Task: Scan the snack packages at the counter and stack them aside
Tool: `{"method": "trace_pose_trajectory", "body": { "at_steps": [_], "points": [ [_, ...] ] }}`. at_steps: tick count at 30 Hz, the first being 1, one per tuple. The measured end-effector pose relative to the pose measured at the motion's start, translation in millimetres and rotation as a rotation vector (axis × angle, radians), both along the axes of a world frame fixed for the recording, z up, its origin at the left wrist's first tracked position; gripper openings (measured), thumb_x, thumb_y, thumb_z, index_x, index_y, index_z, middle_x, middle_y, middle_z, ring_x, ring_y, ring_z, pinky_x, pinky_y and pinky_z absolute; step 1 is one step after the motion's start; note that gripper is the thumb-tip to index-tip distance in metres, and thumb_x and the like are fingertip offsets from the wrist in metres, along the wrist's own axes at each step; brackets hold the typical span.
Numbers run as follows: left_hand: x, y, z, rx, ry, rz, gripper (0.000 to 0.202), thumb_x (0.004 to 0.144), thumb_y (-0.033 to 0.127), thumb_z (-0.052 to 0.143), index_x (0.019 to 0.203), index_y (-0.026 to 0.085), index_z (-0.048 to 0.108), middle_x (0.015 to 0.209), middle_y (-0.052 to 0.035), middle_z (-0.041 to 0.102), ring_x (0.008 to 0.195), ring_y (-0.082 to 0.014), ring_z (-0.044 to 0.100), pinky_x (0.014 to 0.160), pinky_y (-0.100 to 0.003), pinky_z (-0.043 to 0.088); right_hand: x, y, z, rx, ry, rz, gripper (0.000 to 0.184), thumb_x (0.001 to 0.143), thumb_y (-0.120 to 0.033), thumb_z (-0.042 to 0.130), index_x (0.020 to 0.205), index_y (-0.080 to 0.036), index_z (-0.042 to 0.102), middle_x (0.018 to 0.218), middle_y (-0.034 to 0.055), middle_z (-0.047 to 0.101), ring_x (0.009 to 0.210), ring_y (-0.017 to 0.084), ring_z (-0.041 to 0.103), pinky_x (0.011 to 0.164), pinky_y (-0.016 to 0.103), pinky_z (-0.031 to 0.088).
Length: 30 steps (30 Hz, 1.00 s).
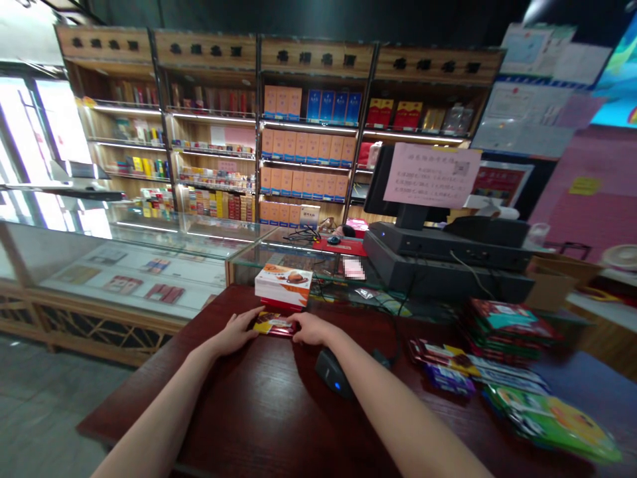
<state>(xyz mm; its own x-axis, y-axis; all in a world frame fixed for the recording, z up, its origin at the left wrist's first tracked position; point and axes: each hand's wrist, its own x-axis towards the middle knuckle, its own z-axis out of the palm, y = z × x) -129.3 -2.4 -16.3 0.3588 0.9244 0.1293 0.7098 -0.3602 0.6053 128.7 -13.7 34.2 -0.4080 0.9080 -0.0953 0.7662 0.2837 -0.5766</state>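
A red and yellow snack packet (pixel 275 324) lies on the dark red-brown tabletop, right in front of a white and orange box (pixel 283 287). My left hand (pixel 237 333) has its fingers and thumb on the packet's left end. At the right end, my right hand (pixel 309 329) grips it with bent fingers. A black barcode scanner (pixel 330 373) with a blue light lies beside my right forearm, which partly covers it.
To the right lie several snack packets: a purple one (pixel 450 380), a green bag (pixel 552 421) and a stack of dark red bags (pixel 507 328). Behind stand a cash register (pixel 442 259) with a monitor, a glass display counter (pixel 149 265) and wooden shelves (pixel 313 53) of boxes.
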Motion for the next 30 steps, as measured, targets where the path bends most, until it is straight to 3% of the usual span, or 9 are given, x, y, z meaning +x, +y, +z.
{"method": "trace_pose_trajectory", "body": {
  "at_steps": [4, 10, 16, 30],
  "points": [
    [3.5, 1.5, -1.2, 0.023, 0.021, 0.022, 0.071, 0.079, 0.027, 0.054, 0.148, 0.024, 0.042, 0.153, -0.0116, 0.048, 0.142, -0.033, 0.043, 0.119, -0.063, 0.014, -0.6, -2.6, 2.5, 0.066, -0.066, 0.006, 0.059, 0.062, -0.009, 0.076, 0.117, -0.028, 0.073, 0.098, 0.0031, 0.077, 0.095, 0.026, 0.071, 0.083, 0.031, 0.052],
    [8.4, 1.9, -4.7, 0.121, 0.027, 0.069, 0.061, 0.081, 0.025, 0.05, 0.142, 0.021, 0.048, 0.144, -0.0095, 0.058, 0.134, -0.0266, 0.053, 0.117, -0.049, 0.032, -4.2, -4.8, 4.2, 0.111, -0.127, 0.013, 0.047, 0.073, -0.013, 0.069, 0.117, -0.028, 0.072, 0.107, 0.004, 0.077, 0.105, 0.026, 0.071, 0.088, 0.03, 0.051],
    [10.4, -2.0, -5.2, 0.184, -0.072, 0.092, 0.055, 0.082, 0.026, 0.05, 0.135, 0.018, 0.055, 0.136, -0.0089, 0.065, 0.126, -0.0239, 0.06, 0.112, -0.039, 0.041, -9.5, 0.9, 3.9, 0.128, -0.172, 0.0, 0.046, 0.074, -0.015, 0.069, 0.118, -0.027, 0.071, 0.116, 0.0061, 0.075, 0.113, 0.026, 0.069, 0.093, 0.031, 0.05],
    [8.8, -3.8, -10.9, 0.248, -0.048, 0.184, 0.049, 0.085, 0.034, 0.05, 0.13, 0.018, 0.057, 0.13, -0.0096, 0.068, 0.121, -0.0253, 0.064, 0.108, -0.041, 0.047, -3.0, 1.7, 8.8, 0.136, -0.15, 0.046, 0.048, 0.077, -0.021, 0.069, 0.125, -0.026, 0.068, 0.121, 0.0064, 0.074, 0.111, 0.025, 0.07, 0.093, 0.03, 0.052]
  ]
}}
